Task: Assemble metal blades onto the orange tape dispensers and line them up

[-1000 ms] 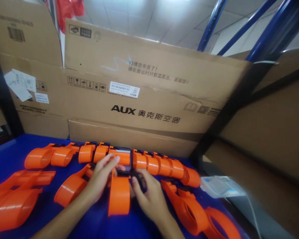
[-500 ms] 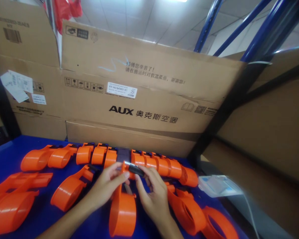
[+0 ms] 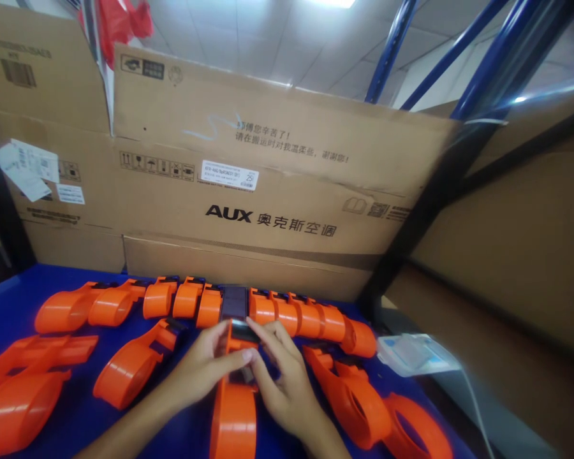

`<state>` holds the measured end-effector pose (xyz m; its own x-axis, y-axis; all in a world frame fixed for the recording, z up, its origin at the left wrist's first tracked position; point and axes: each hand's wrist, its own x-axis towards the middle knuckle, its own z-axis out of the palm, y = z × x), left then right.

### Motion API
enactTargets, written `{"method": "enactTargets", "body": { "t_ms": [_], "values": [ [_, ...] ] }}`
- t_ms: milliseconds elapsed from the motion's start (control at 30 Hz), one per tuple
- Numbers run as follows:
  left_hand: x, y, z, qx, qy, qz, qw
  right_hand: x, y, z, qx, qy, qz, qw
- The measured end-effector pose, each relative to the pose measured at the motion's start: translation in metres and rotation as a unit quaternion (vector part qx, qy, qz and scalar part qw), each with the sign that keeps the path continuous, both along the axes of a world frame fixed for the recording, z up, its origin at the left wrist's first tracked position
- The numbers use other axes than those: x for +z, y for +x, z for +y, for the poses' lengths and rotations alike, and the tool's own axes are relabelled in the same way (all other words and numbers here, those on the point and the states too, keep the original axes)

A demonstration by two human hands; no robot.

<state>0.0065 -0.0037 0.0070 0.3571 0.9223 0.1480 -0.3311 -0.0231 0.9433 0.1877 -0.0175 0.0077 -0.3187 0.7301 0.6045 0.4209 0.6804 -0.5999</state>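
An orange plastic tape dispenser (image 3: 234, 417) with a wide ring-shaped body stands between my hands, its ring toward me. My left hand (image 3: 210, 360) grips its upper left side, the thumb laid across the front. My right hand (image 3: 282, 376) closes on the other side, with fingertips at the black piece (image 3: 243, 330) that spans the dispenser's top end. Both thumb tips nearly meet in front. Fingers partly hide the dispenser's middle, where a dark grey part shows below the thumbs. Just beyond my fingers lies a dark rectangular block (image 3: 234, 302).
Similar orange dispensers form a row (image 3: 309, 319) along the back of the blue table (image 3: 79, 408). Others lie at left (image 3: 19, 395), left of centre (image 3: 129, 376) and right (image 3: 363, 408). Behind stands a cardboard panel (image 3: 172, 210). A clear plastic case (image 3: 414, 354) sits at right.
The black piece, earlier slanting out to the right in my right fingers, now sits across the dispenser's top. My right hand has moved left, closer to my left. The view shifted slightly.
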Motion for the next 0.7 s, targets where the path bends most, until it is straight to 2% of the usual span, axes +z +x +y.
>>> {"method": "enactTargets", "body": {
  "t_ms": [67, 167, 233, 333, 433, 533, 700],
  "values": [
    [-0.002, -0.001, 0.001, 0.008, -0.006, 0.007, 1.000, 0.001, 0.002, 0.001, -0.008, -0.012, 0.021, 1.000],
    [-0.005, -0.004, 0.004, 0.019, -0.021, 0.023, 0.999, 0.003, 0.008, 0.007, -0.087, -0.017, 0.015, 0.996],
    [-0.007, -0.006, 0.007, 0.036, -0.031, 0.020, 0.999, 0.006, 0.015, 0.010, -0.137, -0.038, -0.075, 0.987],
    [-0.006, -0.009, 0.010, 0.051, -0.045, 0.005, 0.998, 0.008, 0.024, 0.009, -0.184, -0.074, -0.226, 0.954],
    [-0.005, -0.010, 0.010, 0.060, -0.051, 0.001, 0.997, 0.005, 0.031, 0.006, -0.192, -0.098, -0.309, 0.926],
    [-0.006, -0.010, 0.010, 0.065, -0.059, 0.004, 0.996, 0.002, 0.033, 0.005, -0.184, -0.134, -0.344, 0.911],
    [-0.010, -0.010, 0.012, 0.056, -0.074, 0.003, 0.996, 0.002, 0.029, 0.002, -0.149, -0.160, -0.323, 0.921]
  ]
}}
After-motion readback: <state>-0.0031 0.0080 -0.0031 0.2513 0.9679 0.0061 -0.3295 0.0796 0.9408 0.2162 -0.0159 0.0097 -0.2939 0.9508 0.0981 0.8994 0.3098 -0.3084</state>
